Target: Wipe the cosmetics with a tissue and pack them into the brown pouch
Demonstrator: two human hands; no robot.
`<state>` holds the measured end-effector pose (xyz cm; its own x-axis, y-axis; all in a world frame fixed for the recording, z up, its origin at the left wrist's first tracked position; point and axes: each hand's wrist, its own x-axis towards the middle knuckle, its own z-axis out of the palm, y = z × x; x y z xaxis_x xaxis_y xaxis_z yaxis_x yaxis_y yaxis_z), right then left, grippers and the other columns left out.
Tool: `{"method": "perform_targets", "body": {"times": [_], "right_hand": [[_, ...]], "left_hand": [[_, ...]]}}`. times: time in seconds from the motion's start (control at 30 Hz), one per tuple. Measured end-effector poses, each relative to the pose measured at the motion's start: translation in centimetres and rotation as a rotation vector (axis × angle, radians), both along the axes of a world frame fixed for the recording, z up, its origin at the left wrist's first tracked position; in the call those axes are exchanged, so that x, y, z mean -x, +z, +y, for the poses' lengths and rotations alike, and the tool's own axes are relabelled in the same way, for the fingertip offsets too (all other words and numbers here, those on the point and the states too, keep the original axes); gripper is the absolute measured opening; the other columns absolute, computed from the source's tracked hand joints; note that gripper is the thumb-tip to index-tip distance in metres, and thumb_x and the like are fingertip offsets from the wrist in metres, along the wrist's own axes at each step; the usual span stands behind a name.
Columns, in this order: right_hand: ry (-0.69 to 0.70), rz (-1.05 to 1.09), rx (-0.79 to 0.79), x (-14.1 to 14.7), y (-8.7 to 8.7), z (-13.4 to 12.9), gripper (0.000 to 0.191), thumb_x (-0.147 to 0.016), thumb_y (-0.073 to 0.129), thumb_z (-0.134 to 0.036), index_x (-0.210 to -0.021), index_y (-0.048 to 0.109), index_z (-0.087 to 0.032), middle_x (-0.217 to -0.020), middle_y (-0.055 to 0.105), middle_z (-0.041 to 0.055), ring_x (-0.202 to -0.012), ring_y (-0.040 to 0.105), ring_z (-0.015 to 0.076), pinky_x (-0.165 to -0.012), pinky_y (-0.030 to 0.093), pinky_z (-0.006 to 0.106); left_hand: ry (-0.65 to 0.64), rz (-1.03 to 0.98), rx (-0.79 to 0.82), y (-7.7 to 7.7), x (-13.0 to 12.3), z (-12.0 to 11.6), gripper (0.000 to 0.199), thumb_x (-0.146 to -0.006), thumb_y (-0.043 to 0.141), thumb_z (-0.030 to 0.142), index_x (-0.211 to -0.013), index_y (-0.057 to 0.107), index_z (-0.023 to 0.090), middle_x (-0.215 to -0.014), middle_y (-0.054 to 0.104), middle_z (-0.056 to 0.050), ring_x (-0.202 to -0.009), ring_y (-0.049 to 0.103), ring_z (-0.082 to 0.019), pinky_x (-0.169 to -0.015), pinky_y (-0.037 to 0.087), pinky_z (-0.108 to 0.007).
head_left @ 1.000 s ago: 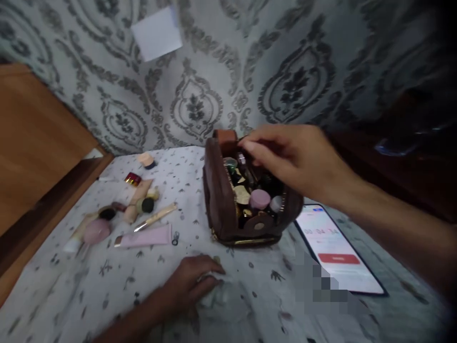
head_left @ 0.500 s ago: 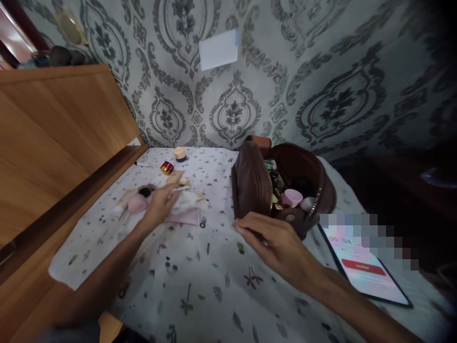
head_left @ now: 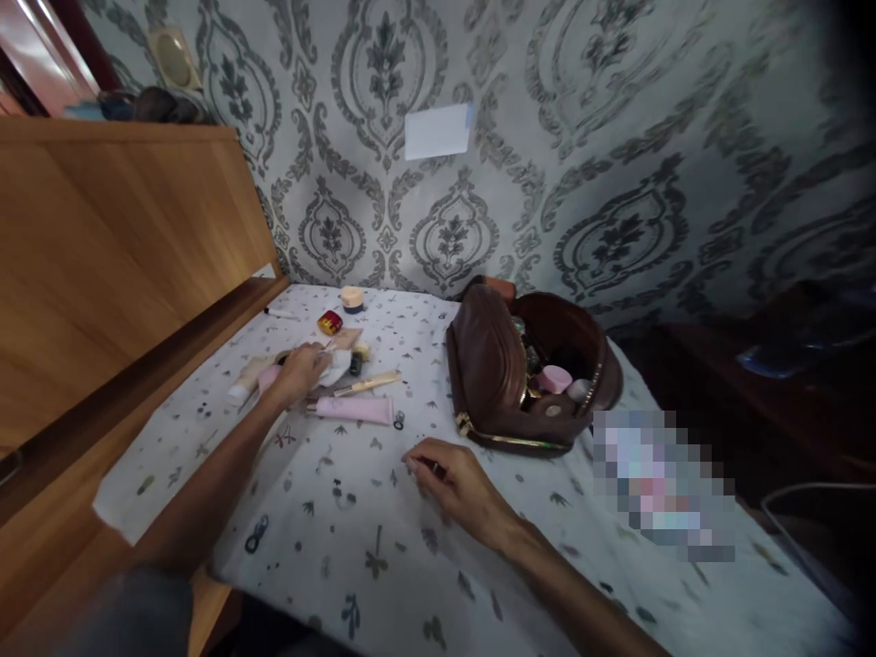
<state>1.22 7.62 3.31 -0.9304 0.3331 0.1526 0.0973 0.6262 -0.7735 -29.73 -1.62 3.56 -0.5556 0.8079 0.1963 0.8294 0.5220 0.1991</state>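
My left hand (head_left: 297, 374) is closed on a white, crumpled, thin-looking thing (head_left: 335, 368) among cosmetics on the left of the table. Just beside it lie a pink tube (head_left: 354, 410), a wooden-coloured stick (head_left: 370, 382) and a small dark bottle with a pale cap (head_left: 357, 359). A cream-coloured tube (head_left: 245, 381) rests left of the hand, and a pink round thing there is partly hidden by it. My right hand (head_left: 455, 484) hovers low over the cloth, fingers curled together, with nothing visible in them. Behind it stands an open brown cosmetic bag (head_left: 485, 356) with a pink-lidded item (head_left: 556, 378) inside.
A red and gold jar (head_left: 329, 322), a jar with a peach lid (head_left: 352, 299) and a white pen-like stick (head_left: 280, 314) lie further back. Patterned cloth (head_left: 383, 547) covers the table. A wooden panel (head_left: 123, 210) borders the left; a blurred-out device lies right.
My right hand has drawn away from the bag, towards me and left. The left hand's white thing has settled lower among the cosmetics, and the stick and pink tube show more fully. The view has shifted.
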Motion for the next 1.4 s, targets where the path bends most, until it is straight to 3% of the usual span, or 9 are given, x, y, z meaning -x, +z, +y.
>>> {"method": "perform_targets", "body": {"times": [0.1,0.2,0.4,0.57,0.73,0.87,1.03,1.2,1.4], "right_hand": [[-0.039,-0.023,-0.016,0.9,-1.0,-0.2,0.02,-0.093,0.049,-0.023,-0.095,0.068,-0.017,-0.088,0.07,0.0078,-0.077,0.063,0.0179,-0.066,0.048,0.029],[-0.136,-0.016,-0.101,2.8,-2.4,0.1,0.023,-0.091,0.05,-0.019,-0.107,0.065,-0.014,-0.1,0.067,0.011,-0.085,0.063,0.0195,-0.076,0.05,0.033],[-0.172,0.097,-0.278,7.9,-6.0,0.9,0.03,-0.08,0.059,-0.013,-0.11,0.06,-0.014,-0.113,0.063,0.0133,-0.107,0.053,0.0268,-0.096,0.044,0.042],[-0.158,0.132,-0.319,9.4,-7.3,1.4,0.02,-0.079,0.063,-0.017,-0.1,0.061,-0.017,-0.096,0.063,0.0082,-0.092,0.052,0.0247,-0.086,0.044,0.038],[-0.164,-0.065,-0.345,9.6,-5.5,1.2,0.018,-0.074,0.074,-0.026,-0.083,0.061,-0.017,-0.09,0.06,0.0074,-0.089,0.053,0.0251,-0.081,0.043,0.036],[-0.121,-0.164,-0.311,8.5,-4.2,0.3,0.027,-0.072,0.079,-0.031,-0.087,0.064,-0.015,-0.093,0.06,0.0074,-0.093,0.054,0.0251,-0.082,0.043,0.035],[-0.113,-0.077,-0.318,6.4,-5.0,-0.8,0.031,-0.074,0.079,-0.028,-0.098,0.065,-0.016,-0.1,0.061,0.0078,-0.097,0.054,0.0244,-0.087,0.044,0.035],[-0.207,-0.058,-0.411,5.6,-6.0,-1.9,0.017,-0.079,0.072,-0.027,-0.089,0.063,-0.015,-0.095,0.06,0.0085,-0.092,0.054,0.0246,-0.085,0.044,0.036],[-0.204,-0.042,-0.416,5.3,-5.8,-2.1,0.025,-0.081,0.073,-0.034,-0.094,0.064,-0.015,-0.099,0.06,0.0095,-0.095,0.053,0.025,-0.086,0.044,0.037]], "left_hand": [[-0.005,0.006,-0.08,1.0,-1.1,-1.5,0.033,-0.098,0.036,0.026,-0.109,0.063,0.011,-0.108,0.067,-0.015,-0.103,0.061,-0.026,-0.094,0.045,-0.038],[-0.188,0.005,-0.217,0.8,-4.3,-2.4,0.031,-0.1,0.037,0.027,-0.112,0.062,0.013,-0.109,0.066,-0.011,-0.102,0.06,-0.023,-0.093,0.046,-0.034],[-0.522,0.244,-0.086,-3.0,-10.1,-1.3,0.023,-0.101,0.039,0.023,-0.102,0.062,0.016,-0.103,0.063,-0.01,-0.098,0.056,-0.025,-0.088,0.046,-0.039],[-0.459,0.371,-0.064,-4.7,-9.9,-1.4,0.019,-0.101,0.043,0.025,-0.108,0.059,0.017,-0.103,0.063,-0.009,-0.101,0.054,-0.027,-0.084,0.043,-0.042],[-0.419,0.396,-0.043,-4.5,-9.6,-2.2,0.011,-0.097,0.05,0.023,-0.099,0.06,0.018,-0.099,0.063,-0.008,-0.099,0.055,-0.028,-0.083,0.041,-0.043],[-0.481,0.365,-0.03,-3.9,-9.9,-2.3,0.004,-0.093,0.055,0.017,-0.095,0.059,0.018,-0.097,0.064,-0.008,-0.098,0.056,-0.026,-0.085,0.043,-0.04],[-0.496,0.342,-0.117,-4.1,-10.8,-2.0,0.013,-0.095,0.051,0.015,-0.104,0.059,0.019,-0.091,0.064,-0.006,-0.091,0.057,-0.024,-0.081,0.044,-0.038],[-0.678,0.337,-0.173,-4.2,-11.1,-2.7,0.026,-0.099,0.047,0.038,-0.09,0.059,0.017,-0.089,0.063,-0.007,-0.086,0.055,-0.024,-0.078,0.045,-0.039],[-0.896,0.266,-0.11,-3.5,-9.2,-5.3,0.036,-0.1,0.046,0.037,-0.127,0.051,0.014,-0.122,0.063,-0.013,-0.113,0.055,-0.025,-0.101,0.042,-0.043]]}}
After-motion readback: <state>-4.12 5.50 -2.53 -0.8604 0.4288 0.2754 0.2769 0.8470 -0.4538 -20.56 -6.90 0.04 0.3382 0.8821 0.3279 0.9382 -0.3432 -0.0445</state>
